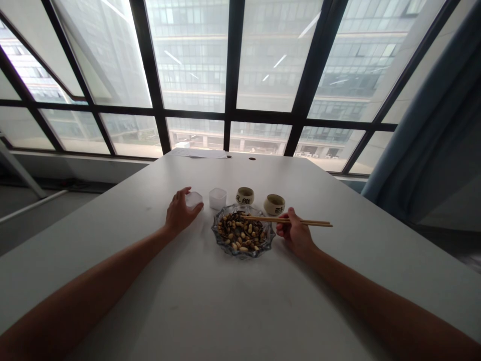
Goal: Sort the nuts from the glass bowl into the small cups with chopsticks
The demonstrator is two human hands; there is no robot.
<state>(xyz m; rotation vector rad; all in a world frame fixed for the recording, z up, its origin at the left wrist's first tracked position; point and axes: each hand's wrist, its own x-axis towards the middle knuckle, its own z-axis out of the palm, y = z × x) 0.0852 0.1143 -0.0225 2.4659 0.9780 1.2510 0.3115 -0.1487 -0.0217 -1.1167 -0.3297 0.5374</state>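
My right hand (295, 233) is closed around a pair of wooden chopsticks (315, 222), their tips pointing left over a scalloped glass dish (216, 233). Inside the dish lie peanuts in the shell (243, 239) and small dark pieces that look like seeds. My left hand (179, 213) curves round the left side of a small translucent white cup (194, 200), thumb at its near right edge. A second white cup (217, 199) stands just to its right. Behind the dish are two cream ceramic cups with dark characters, a left one (245, 196) and a right one (274, 204).
All of it stands on a long white table (210, 311). Papers (199, 153) lie at the table's far end, near two dark round holes. Beyond are black-framed windows (232, 60); a blue-grey curtain (424, 115) hangs at right.
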